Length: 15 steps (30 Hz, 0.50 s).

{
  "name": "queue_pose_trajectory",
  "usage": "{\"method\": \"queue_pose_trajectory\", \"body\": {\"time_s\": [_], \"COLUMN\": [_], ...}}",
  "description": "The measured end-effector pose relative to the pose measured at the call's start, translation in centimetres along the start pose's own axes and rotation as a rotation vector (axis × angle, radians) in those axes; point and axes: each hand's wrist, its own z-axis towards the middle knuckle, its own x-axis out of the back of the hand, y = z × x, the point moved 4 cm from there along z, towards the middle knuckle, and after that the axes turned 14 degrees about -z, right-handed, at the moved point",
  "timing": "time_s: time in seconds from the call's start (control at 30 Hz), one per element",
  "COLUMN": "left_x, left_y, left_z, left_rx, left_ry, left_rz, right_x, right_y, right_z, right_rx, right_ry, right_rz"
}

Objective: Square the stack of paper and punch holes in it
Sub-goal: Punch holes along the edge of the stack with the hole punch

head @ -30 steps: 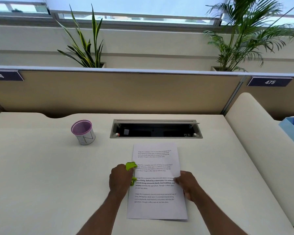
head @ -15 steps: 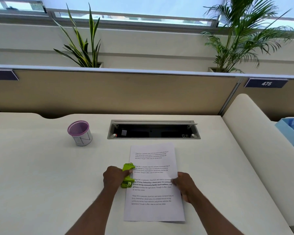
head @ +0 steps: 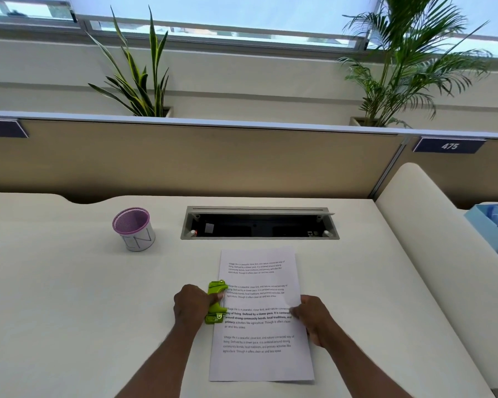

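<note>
A stack of white printed paper lies flat on the cream desk, long side running away from me. A lime-green hole punch sits on the stack's left edge at mid-height. My left hand is wrapped over the punch from the left, thumb on its top. My right hand grips the right edge of the paper, fingers curled on the sheets.
A white pen cup with a purple rim stands at the back left. An open cable tray is cut into the desk behind the paper. A padded divider rises at right, a blue organiser beyond it.
The punch has slid a little off the paper toward the left edge, with my left hand still on it. My right hand stays on the right edge.
</note>
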Motion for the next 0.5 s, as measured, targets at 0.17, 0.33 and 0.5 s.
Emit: {"method": "queue_pose_trajectory", "body": {"time_s": [0.17, 0.33, 0.5], "left_x": [-0.1, -0.2, -0.5], "left_y": [0.0, 0.6, 0.8], "left_z": [-0.5, -1.0, -1.3], "left_rx": [0.015, 0.009, -0.017], "left_ry": [0.034, 0.033, 0.023], "left_rz": [-0.007, 0.023, 0.044], "right_x": [0.0, 0.1, 0.3], "right_y": [0.0, -0.4, -0.2], "right_z": [-0.1, -0.3, -0.5], "right_rx": [-0.005, -0.005, -0.031], "right_ry": [0.013, 0.018, 0.009], "right_rz": [-0.026, -0.044, 0.011]}}
